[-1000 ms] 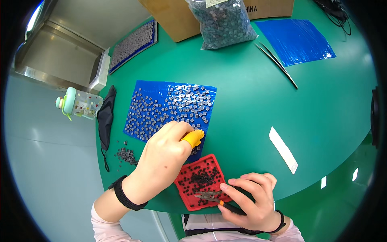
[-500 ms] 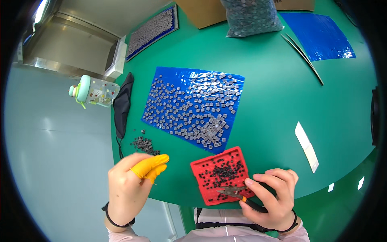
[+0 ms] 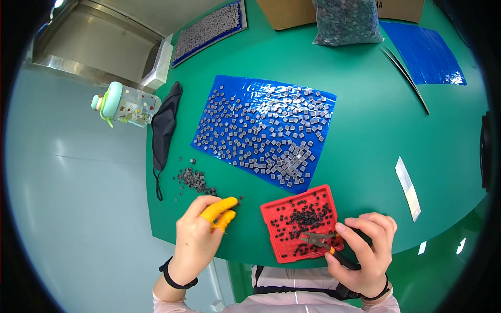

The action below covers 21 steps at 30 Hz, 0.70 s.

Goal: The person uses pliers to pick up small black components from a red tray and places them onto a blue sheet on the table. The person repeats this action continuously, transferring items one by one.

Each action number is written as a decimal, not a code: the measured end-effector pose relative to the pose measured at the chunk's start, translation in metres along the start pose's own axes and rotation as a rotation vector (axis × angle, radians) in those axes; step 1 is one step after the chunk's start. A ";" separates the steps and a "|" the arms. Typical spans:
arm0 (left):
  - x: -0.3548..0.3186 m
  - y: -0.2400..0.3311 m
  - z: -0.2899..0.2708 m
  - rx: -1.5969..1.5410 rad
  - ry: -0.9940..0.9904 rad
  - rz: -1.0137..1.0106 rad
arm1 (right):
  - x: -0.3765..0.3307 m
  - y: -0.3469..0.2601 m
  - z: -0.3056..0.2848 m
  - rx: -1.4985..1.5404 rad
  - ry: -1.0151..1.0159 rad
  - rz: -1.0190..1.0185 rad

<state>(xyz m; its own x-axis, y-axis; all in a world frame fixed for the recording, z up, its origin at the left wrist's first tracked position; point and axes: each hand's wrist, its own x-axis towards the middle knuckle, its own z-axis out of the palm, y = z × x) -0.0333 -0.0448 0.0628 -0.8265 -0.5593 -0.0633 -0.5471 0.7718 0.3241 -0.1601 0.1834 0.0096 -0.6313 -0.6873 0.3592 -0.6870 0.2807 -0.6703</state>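
Note:
My left hand (image 3: 197, 232) hovers left of the red tray (image 3: 273, 229), with yellow finger cots on the thumb and a finger. Those two covered fingertips are slightly apart, and a tiny dark piece (image 3: 241, 197) shows just beyond them. In my right hand (image 3: 369, 250) is a pair of pliers (image 3: 334, 251) with black and orange handles, its metal jaws over the tray's near right part. Small black parts (image 3: 307, 216) are scattered in the tray. Behind my left hand lies a loose pile of dark grey bits (image 3: 194, 180).
A blue sheet (image 3: 229, 86) bearing many small grey squares lies beyond the tray. Left of it are a black mask (image 3: 164, 125) and a bottle (image 3: 130, 104). Tweezers (image 3: 406, 78), a white strip (image 3: 407, 190), a bag of grey pieces (image 3: 347, 23) and a cardboard box (image 3: 284, 13) sit farther off.
The whole view has shifted, so the table's things appear farther right. My left hand has moved slightly right, and its covered fingertips have parted. The pliers' jaws have turned slightly over the tray.

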 end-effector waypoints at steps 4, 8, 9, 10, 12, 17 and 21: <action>-0.010 0.008 0.001 -0.074 -0.105 0.058 | 0.000 -0.001 0.000 -0.009 -0.001 0.000; -0.016 0.007 0.001 -0.175 -0.057 -0.018 | -0.001 -0.001 0.000 -0.013 -0.004 0.004; -0.017 0.005 0.000 -0.196 -0.019 -0.048 | 0.000 -0.001 0.000 -0.013 -0.005 0.003; -0.018 0.001 0.001 -0.174 0.015 -0.062 | 0.000 -0.001 0.000 -0.013 -0.006 0.003; -0.016 0.001 0.002 -0.164 0.009 -0.061 | 0.000 -0.001 0.000 -0.012 -0.006 0.007; -0.016 0.001 0.003 -0.130 -0.032 -0.019 | 0.001 -0.003 0.000 -0.021 -0.011 0.007; -0.007 0.001 0.001 -0.073 -0.059 0.063 | 0.001 -0.004 0.000 -0.028 -0.011 0.006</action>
<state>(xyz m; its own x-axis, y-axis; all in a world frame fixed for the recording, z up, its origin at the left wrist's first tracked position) -0.0280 -0.0394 0.0624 -0.8667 -0.4897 -0.0956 -0.4843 0.7797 0.3970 -0.1581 0.1816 0.0121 -0.6311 -0.6933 0.3480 -0.6935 0.3034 -0.6534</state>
